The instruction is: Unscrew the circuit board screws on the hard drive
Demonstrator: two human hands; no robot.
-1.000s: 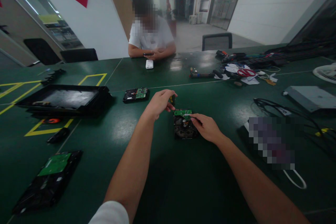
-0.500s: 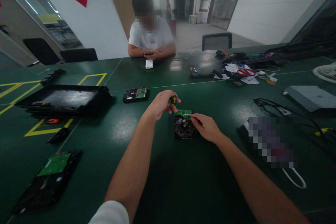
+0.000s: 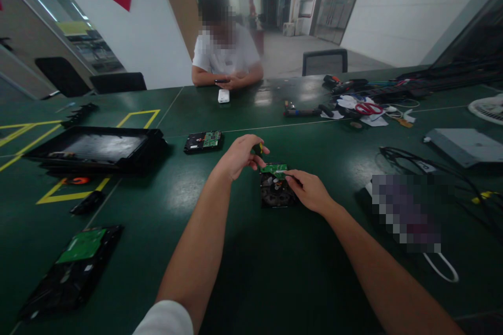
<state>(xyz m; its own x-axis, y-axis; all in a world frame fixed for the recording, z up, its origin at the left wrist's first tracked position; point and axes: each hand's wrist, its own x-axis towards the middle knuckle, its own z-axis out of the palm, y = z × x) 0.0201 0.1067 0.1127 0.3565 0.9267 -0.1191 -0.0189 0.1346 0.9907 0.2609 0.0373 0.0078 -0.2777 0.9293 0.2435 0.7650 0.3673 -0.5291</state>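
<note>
A black hard drive (image 3: 277, 196) lies on the green table in front of me, with a green circuit board (image 3: 275, 169) at its far end. My left hand (image 3: 244, 157) is curled above the drive's far left corner, closed around a small black and yellow tool (image 3: 258, 148); its fingertips are close to the board. At the board's right edge, my right hand (image 3: 308, 188) pinches the board between thumb and fingers. A second hard drive (image 3: 203, 142) lies further back to the left, and a third (image 3: 73, 272) is at the near left.
A black tray (image 3: 98, 146) stands at left. Across the table (image 3: 188, 293) sits a person (image 3: 228, 57) holding a phone. Tools and cables (image 3: 367, 107) lie at back right; a grey box (image 3: 466, 145), black cable (image 3: 408, 159) and blurred pouch (image 3: 408, 214) are at right.
The tool in my left hand has turned slightly. Both hands have otherwise stayed almost in place.
</note>
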